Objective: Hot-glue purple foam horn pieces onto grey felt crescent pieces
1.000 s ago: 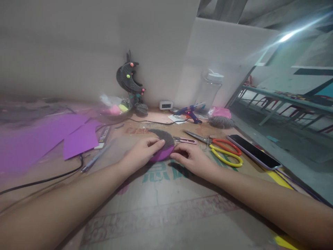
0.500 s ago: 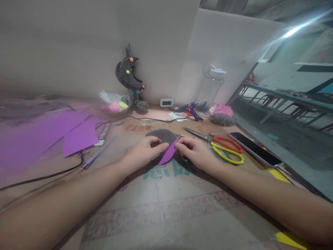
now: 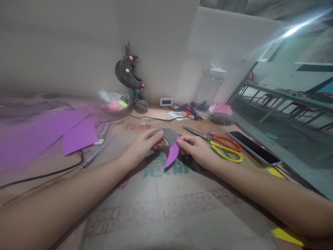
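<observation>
A cardboard-covered tabletop (image 3: 145, 215) runs back to a pale upright panel (image 3: 161, 45). By its near right corner shows a yellow piece (image 3: 288, 237). Around mid-table, the left hand (image 3: 149, 140) pinches the grey, yarn-covered end of a crescent (image 3: 172, 138), while the right hand (image 3: 194, 148) grips its outer curve between thumb and fingers; the bare purple tip points toward the near edge. Toward the left edge lie a pen (image 3: 91, 159) and purple sheets (image 3: 80, 139); a phone (image 3: 255, 148) lies along the right edge, with scissors (image 3: 201, 134) just inside it. Near the far edge are a glue gun (image 3: 191, 111), a bottle (image 3: 212, 86) and a white clock (image 3: 166, 101).
</observation>
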A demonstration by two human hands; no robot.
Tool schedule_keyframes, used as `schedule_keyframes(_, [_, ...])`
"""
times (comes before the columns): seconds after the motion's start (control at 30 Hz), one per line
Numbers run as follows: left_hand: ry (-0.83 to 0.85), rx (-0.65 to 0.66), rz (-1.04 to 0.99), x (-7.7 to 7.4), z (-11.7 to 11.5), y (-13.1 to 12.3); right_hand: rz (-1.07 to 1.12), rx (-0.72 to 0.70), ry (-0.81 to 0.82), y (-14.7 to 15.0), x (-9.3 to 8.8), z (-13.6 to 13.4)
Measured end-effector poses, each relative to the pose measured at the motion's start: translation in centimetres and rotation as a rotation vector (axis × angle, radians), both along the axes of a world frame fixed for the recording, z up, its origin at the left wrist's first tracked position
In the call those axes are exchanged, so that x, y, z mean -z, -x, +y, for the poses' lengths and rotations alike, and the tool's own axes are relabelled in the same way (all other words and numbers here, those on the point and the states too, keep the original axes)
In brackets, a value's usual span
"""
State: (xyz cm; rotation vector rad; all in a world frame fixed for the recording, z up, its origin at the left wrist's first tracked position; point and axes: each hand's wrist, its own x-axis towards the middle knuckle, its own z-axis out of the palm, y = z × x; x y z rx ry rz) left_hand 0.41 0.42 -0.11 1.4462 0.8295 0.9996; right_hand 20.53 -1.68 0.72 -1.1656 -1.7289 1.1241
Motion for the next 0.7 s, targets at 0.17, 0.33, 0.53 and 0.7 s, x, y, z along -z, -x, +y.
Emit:
schedule_keyframes(0.17, [0.019, -0.012, 0.112, -0.1, -0.1, 0.4, -0.170, -0.075, -0.068, 0.2, -0.6, -0.5])
schedule_keyframes(0.33, [-0.013, 0.003, 0.242, -0.1, -0.4, 0.4, -0.353, 0.040, -0.170, -1.4, -2.4, -0.4])
schedule_keyframes(0.53, [0.012, 0.012, 0.243, 0.0, -0.4, 0.3, -0.294, 0.353, -0.409, -5.1, -4.4, 2.3])
schedule_keyframes(0.7, [0.015, -0.008, 0.280, 0.0, -0.5, 0.2, -0.609, 0.187, -0.399, -6.1, -2.1, 4.2])
